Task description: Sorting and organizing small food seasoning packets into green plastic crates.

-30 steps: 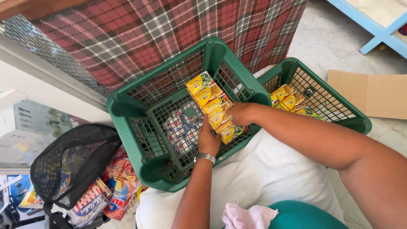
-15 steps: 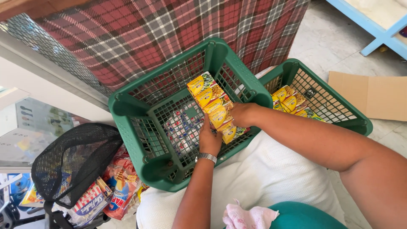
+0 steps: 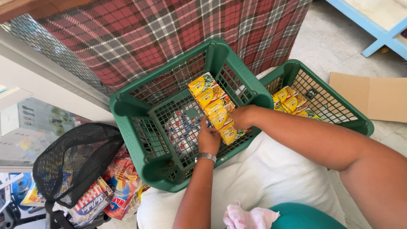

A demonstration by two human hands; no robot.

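Note:
A row of yellow snack packets (image 3: 212, 106) lies in the nearer green plastic crate (image 3: 131, 123), which is tilted up toward me. My left hand (image 3: 209, 140), with a metal watch on the wrist, presses against the near side of the row. My right hand (image 3: 242, 117) grips the row from the right, at its lower end. Red, white and blue packets (image 3: 183, 129) show through the crate's mesh floor.
A second green crate (image 3: 339, 110) at the right holds more yellow packets (image 3: 292, 103). A plaid cloth (image 3: 148, 38) hangs behind. A black mesh basket (image 3: 72, 163) and snack packs (image 3: 114, 195) sit lower left. Flat cardboard (image 3: 373, 97) lies on the tiled floor. A white cushion (image 3: 263, 178) is under the crates.
Both hands stay on the row of yellow packets and have barely shifted. The view has moved slightly.

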